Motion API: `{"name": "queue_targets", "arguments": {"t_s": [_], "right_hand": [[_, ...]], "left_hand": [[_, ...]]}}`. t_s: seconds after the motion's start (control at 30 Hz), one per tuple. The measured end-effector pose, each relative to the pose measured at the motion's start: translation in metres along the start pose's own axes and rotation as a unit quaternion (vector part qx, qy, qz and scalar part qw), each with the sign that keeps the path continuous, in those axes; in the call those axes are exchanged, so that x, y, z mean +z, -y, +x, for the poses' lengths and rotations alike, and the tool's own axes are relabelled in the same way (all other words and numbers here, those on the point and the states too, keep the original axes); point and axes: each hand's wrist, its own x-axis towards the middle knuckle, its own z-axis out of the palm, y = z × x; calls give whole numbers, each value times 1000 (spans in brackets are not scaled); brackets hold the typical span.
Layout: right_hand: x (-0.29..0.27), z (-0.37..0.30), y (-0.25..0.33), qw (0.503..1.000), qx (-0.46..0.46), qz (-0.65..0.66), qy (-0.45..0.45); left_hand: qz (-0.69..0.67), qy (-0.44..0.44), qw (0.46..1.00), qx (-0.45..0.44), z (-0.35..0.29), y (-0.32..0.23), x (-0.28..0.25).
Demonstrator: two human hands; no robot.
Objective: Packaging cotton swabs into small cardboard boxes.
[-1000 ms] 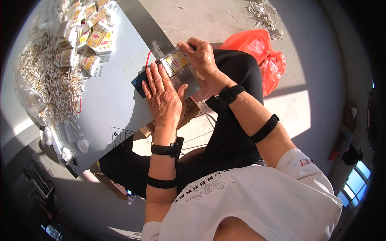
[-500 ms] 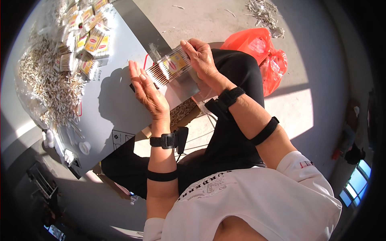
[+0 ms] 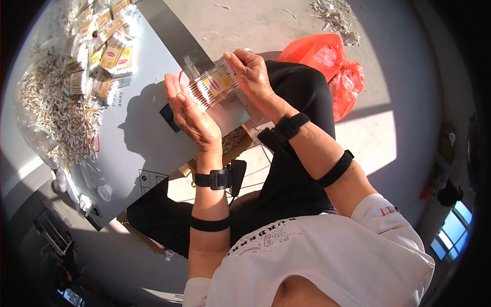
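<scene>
Between my hands is a flat clear pack of cotton swabs with a yellow label, tilted above the table corner. My right hand grips its right end, thumb on top. At the other end my left hand holds its fingers stretched out and its palm beside the swab tips. The tips lie at or against that palm; exact contact is hard to tell. On the table's left, a large heap of loose cotton swabs lies in clear plastic. Several filled swab packs rest on top of it.
The grey table has a dark metal edge strip. A red plastic bag stands beyond my right knee. Below the table corner is a box of swabs. A white roll sits near the table's front edge.
The pack has shifted slightly up and its swabs now sit closer to my left palm. My left hand has moved a little right; my right hand keeps its grip.
</scene>
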Motion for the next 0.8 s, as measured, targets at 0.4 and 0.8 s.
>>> {"name": "queue_targets", "arguments": {"t_s": [0.4, 0.8], "right_hand": [[-1, -1, 1, 1000, 18, 3, 9], [-1, -1, 0, 1000, 13, -3, 7]], "left_hand": [[-5, -14, 1000, 3, 0, 0, 15], [-72, -53, 996, -19, -2, 4, 19]]}}
